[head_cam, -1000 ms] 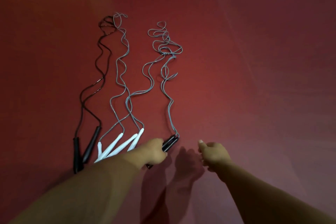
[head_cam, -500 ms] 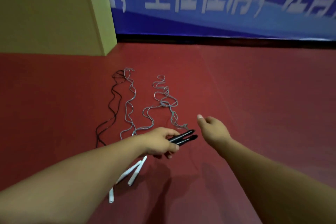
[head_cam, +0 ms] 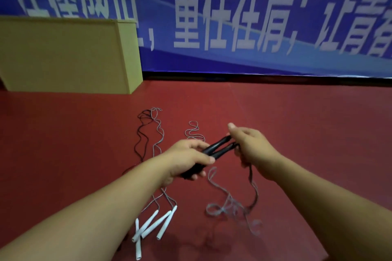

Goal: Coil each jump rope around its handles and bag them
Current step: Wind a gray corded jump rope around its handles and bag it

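Red matte floor (head_cam: 297, 133); both hands, left hand (head_cam: 188, 160) and right hand (head_cam: 249, 146), apparently grip slim black handles (head_cam: 218, 148).

The left hand (head_cam: 188, 160) covers the black handles' (head_cam: 218, 147) near ends. The cord (head_cam: 231, 205) blurs near the floor. Banner (head_cam: 233, 17) text runs off frame.

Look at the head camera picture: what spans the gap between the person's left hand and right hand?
In the head view, the pair of black handles bridges the gap: the left hand grips their near ends and the right hand holds their far tips.
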### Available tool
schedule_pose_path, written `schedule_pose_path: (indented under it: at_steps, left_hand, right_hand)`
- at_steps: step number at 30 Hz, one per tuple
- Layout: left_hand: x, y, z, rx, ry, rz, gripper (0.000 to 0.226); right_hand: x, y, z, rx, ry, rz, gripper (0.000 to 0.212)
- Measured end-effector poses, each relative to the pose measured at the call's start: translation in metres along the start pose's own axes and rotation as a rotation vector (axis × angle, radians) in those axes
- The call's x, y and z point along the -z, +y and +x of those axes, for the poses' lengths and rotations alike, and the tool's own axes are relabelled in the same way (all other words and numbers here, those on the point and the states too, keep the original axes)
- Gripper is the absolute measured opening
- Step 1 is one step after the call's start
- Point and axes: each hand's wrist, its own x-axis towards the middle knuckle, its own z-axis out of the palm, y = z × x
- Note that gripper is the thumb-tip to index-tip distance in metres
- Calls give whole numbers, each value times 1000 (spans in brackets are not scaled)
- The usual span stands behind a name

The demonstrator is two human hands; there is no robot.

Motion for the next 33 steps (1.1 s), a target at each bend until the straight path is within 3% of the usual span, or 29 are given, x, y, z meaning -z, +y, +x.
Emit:
schedule_pose_path:
  at_steps: [3,5,8,14,17,22,27,33]
  left_hand:
    - [7,-6,-7,41,-60,90,22]
    - [13,-4,-8,43,-68,97,19]
    - [18,6,-6,16,-61,-27,12]
    - [22,10,3,46,78,-588,16]
    - [13,5,10,27,135,-731,8]
    - [-7,-9,18,88,121,-714,10]
    - [-23,-15,24,92,0,-558,22]
    - [-24,-17,33,65,173,-517,18]
  right_hand:
    - [-5,6,-17,-114,-252,-38,34]
    - [-6,5,-19,-131,-319,-67,26]
    - [-7,4,-11,-109,-246,19,18]
    - [-11,10,-7,-163,-36,164,19]
    - [-15,14,-6,-203,26,225,19]
    - [-26,13,-6,-238,63,319,15]
    - [-34,7,-11,-261,-22,304,21]
    - [-30,9,-24,-372,-276,209,32]
